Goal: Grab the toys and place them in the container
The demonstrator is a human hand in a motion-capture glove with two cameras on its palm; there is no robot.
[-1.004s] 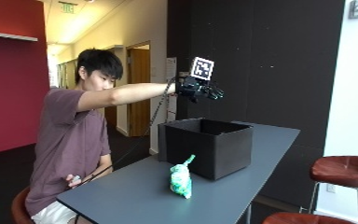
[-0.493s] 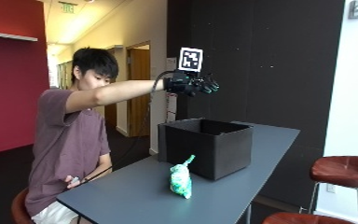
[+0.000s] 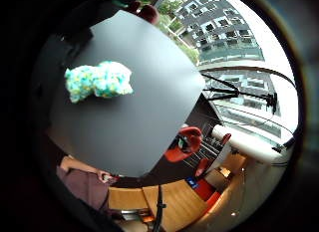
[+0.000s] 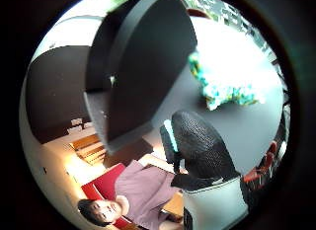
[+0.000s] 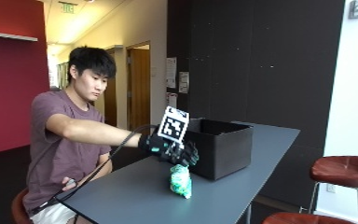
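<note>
A green and white plush toy [image 5: 180, 181] lies on the grey table [image 5: 123, 196], just in front of the black open-topped container [image 5: 219, 147]. My gloved right hand [image 5: 174, 150] hovers directly above the toy, a short way off it, with fingers relaxed and holding nothing. The little finger side palm view looks down on the toy [image 3: 98, 81] lying on the table [image 3: 149, 107]. In the thumb side palm view, a gloved finger [image 4: 200, 146] sticks out straight between the container [image 4: 143, 67] and the toy [image 4: 224, 87].
Brown round stools [image 5: 343, 170] stand to the right of the table, and another stool [image 5: 300, 218] sits lower by the table's near corner. The person's bare left hand [image 5: 69, 183] rests down by the lap.
The gloved hand has come down from high above the container to just over the toy on the table. The toy and the container have not moved.
</note>
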